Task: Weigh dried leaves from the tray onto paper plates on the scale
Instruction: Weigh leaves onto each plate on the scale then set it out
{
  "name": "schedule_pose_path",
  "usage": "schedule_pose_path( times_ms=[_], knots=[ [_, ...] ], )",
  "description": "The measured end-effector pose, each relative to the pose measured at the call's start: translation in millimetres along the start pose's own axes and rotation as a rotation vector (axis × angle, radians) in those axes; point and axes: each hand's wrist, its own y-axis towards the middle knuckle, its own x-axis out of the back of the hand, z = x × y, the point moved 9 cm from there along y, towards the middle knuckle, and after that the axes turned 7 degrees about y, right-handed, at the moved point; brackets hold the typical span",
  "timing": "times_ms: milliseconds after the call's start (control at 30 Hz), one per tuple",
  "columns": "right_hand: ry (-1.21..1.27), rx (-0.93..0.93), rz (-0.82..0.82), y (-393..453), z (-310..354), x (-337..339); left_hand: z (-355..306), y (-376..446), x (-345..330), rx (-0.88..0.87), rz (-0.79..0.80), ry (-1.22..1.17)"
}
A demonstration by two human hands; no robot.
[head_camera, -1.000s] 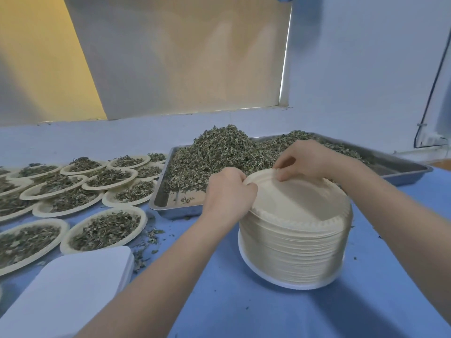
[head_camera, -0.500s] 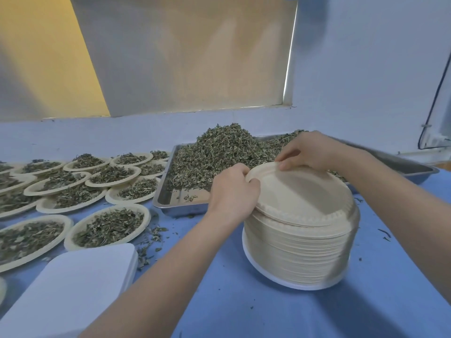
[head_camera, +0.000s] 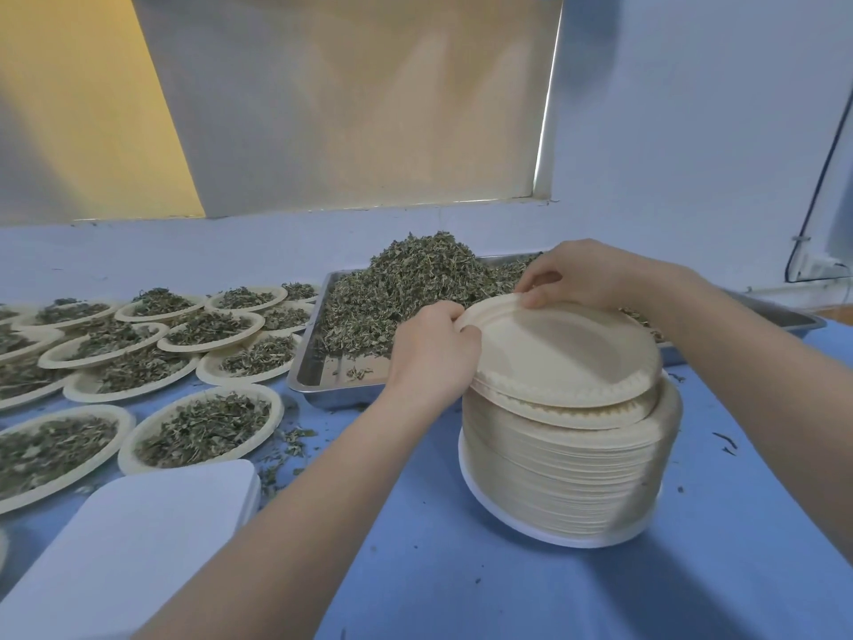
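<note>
- Top paper plate (head_camera: 561,351): tilted, its far-left rim raised off the stack of plates (head_camera: 567,464) while its near-right edge rests on the plates below.
- Left hand (head_camera: 431,355): fingers curled over the raised left rim, pinching it.
- Right hand (head_camera: 586,274): fingertips and thumb pinch the far rim of the same plate.
- The stack stands on the blue tabletop (head_camera: 507,588), just in front of the metal tray (head_camera: 332,390); a few plates near its top sit slightly askew.
- Dried leaves (head_camera: 415,284) are heaped in the tray behind both hands, highest at the middle; the tray's near-left corner shows bare metal with a few scraps.
- Filled plates (head_camera: 203,427), each with a portion of leaves, lie in overlapping rows to the left of the tray.
- Loose leaf crumbs (head_camera: 286,448) are scattered on the tabletop between the nearest filled plate and the tray.
- A flat white scale (head_camera: 129,552) sits at the lower left, near the filled plates, with nothing on its top.
</note>
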Motion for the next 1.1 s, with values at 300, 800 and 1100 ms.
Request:
schedule_pose_path(
  times_ms=[300, 800, 1100],
  knots=[
    [0.081, 0.051, -0.111, 5.4, 30.0, 10.9, 5.2, 2.0, 25.4, -0.008, -0.061, 0.017],
    [0.111, 0.196, 0.059, 51.2, 172.1, -72.2, 120.7, -26.4, 135.2, 0.288, -0.182, -0.164],
    [0.024, 0.271, 0.228, 48.3, 259.2, -137.9, 187.0, -64.5, 198.0, 0.358, -0.204, -0.042]
  ],
)
